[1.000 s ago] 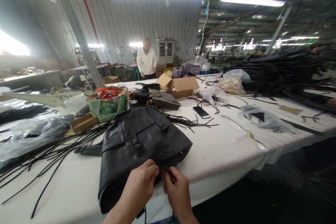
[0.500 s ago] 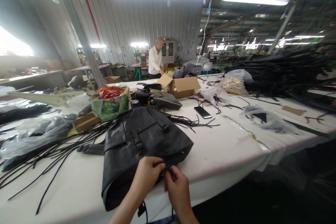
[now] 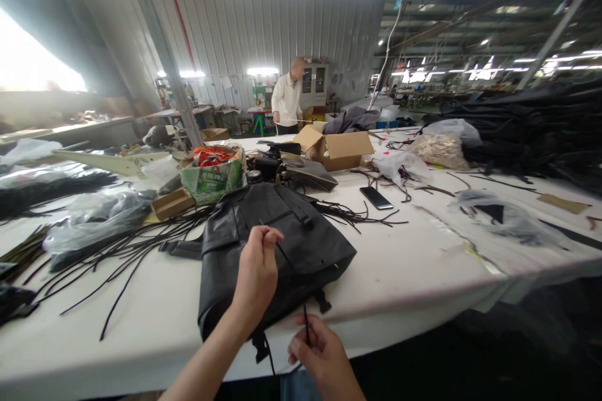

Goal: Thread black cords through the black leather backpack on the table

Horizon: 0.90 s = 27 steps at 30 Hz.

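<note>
A black backpack (image 3: 282, 213) lies on the white-covered table, its opening towards me. My left hand (image 3: 258, 266) is raised over the bag, fingers pinched on a thin black cord that runs down towards the bag's edge. Lower down, at the table's front edge, my right hand (image 3: 317, 348) grips a black cord (image 3: 306, 322) between thumb and fingers. Whether both hold the same cord is hidden. One black buckle (image 3: 260, 348) dangles below the bag's mouth, and another buckle (image 3: 322, 302) rests near the right hand.
Loose black cords (image 3: 136, 244) spread to the left, beside plastic bags (image 3: 101, 216). Behind the backpack stand a green bag (image 3: 214, 178) and a cardboard box (image 3: 348, 149). A phone (image 3: 376, 198) lies to the right. Across the table stands a person (image 3: 288, 100).
My hands, together at the bag's edge before, have parted: the left rose with the cord, the right dropped slightly. The view shifted, and the person across the table straightened up.
</note>
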Each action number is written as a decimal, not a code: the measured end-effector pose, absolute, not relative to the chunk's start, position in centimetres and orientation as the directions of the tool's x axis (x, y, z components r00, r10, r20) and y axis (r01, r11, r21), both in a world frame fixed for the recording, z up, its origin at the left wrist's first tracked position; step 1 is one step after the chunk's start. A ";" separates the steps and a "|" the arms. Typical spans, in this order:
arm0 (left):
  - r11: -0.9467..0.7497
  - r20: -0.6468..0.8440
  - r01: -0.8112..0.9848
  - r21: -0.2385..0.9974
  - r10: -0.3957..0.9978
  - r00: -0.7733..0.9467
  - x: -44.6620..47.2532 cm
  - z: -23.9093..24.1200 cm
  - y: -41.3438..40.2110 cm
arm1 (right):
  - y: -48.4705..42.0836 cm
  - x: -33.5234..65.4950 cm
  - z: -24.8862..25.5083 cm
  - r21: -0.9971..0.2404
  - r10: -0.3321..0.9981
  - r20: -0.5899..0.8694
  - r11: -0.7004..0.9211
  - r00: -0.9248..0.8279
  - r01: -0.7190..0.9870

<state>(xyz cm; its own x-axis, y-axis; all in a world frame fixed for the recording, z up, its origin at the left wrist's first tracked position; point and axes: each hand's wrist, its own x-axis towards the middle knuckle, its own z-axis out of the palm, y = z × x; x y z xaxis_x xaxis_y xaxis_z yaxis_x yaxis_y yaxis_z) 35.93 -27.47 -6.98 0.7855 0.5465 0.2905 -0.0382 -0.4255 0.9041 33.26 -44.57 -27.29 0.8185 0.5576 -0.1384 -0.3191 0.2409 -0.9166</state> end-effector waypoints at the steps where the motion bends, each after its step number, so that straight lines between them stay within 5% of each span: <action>1: -0.414 0.310 -0.075 0.907 0.538 0.784 36.3 -5.8 -27.1 | -45.0 32.4 -28.1 -0.900 0.597 -0.169 0.231 0.784 -0.370; 6: -0.371 0.418 -0.260 0.891 0.450 0.789 37.8 0.3 -26.0 | -47.0 29.2 -29.7 -0.835 0.717 -0.276 0.151 0.640 -0.529; 11: -0.322 0.558 -0.457 0.829 0.425 0.713 39.0 7.0 -25.1 | -49.0 28.9 -27.0 -0.855 0.741 -0.316 0.049 0.593 -0.516; 14: -0.323 0.633 -0.545 0.774 0.424 0.648 39.2 10.6 -24.5 | -49.7 29.6 -25.4 -0.876 0.700 -0.288 0.083 0.654 -0.475; 19: -0.413 0.754 -0.632 0.655 0.399 0.521 38.9 15.3 -24.3 | -48.8 30.4 -24.5 -0.731 0.581 -0.399 0.265 0.709 -0.629; 27: -0.659 0.856 -0.553 0.511 0.334 0.394 37.7 20.7 -24.0 | -45.6 31.1 -25.9 -0.807 0.494 -0.380 0.235 0.782 -0.541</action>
